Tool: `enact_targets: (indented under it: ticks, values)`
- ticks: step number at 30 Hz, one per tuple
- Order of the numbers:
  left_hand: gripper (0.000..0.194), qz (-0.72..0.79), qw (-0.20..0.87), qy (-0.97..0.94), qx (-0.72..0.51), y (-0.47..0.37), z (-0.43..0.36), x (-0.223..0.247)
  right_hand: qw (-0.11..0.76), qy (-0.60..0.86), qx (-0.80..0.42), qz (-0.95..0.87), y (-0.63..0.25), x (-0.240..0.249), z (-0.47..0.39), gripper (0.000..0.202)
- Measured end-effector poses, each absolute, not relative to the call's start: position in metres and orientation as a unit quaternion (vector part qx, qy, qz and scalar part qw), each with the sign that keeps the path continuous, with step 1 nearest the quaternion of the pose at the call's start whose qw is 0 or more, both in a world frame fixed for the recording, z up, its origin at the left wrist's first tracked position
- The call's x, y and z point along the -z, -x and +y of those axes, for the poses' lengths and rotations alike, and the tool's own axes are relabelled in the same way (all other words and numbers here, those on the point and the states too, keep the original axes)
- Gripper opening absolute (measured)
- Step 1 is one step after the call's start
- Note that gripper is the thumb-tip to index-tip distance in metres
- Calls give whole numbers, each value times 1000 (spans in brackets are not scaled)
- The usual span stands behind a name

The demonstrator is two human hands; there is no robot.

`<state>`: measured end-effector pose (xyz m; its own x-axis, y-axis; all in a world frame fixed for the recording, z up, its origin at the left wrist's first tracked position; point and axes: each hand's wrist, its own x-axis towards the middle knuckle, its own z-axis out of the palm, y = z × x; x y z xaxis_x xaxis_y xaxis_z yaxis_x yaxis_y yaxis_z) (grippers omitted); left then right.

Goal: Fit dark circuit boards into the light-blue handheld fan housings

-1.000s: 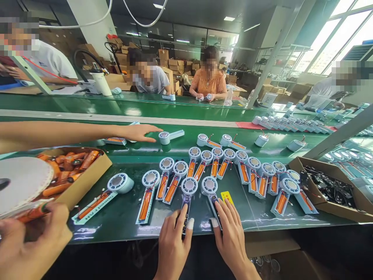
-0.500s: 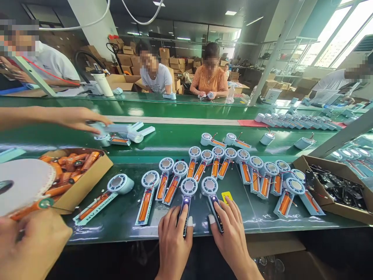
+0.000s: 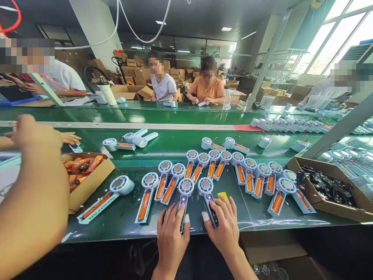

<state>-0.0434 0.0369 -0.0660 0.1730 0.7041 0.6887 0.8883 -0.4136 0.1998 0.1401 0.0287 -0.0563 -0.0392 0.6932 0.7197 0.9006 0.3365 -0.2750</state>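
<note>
Two light-blue handheld fans lie at the bench's front edge, their handles open with dark circuit boards showing. My left hand (image 3: 172, 232) is around the handle of the left fan (image 3: 185, 188), index finger along the board and thumb at its right side. My right hand (image 3: 224, 222) is around the handle of the right fan (image 3: 205, 187), thumb at its left, fingers over the board. Both thumbs wear white finger covers. A yellow card (image 3: 223, 196) lies beside my right fingers. Around them, several open fans (image 3: 179, 171) hold orange batteries in their handles.
A cardboard box of orange batteries (image 3: 100, 177) stands left, a box of black parts (image 3: 358, 200) right. A co-worker's arm (image 3: 37, 186) crosses the left side; another hand (image 3: 70, 138) is behind it. More fans lie on the green belt (image 3: 175, 149). Several people sit or stand around the line.
My view has shifted slightly; my hands stay at the same two fans. At left, the co-worker's near arm has risen and reached forward, and the far hand has moved left from the fans on the belt.
</note>
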Motion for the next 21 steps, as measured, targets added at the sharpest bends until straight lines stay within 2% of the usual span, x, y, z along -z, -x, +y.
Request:
enact_targets:
  ticks: [21]
  values:
    - [35,-529,127,738,400,42,33,65,425,559,156,-694,-134,56,24,25]
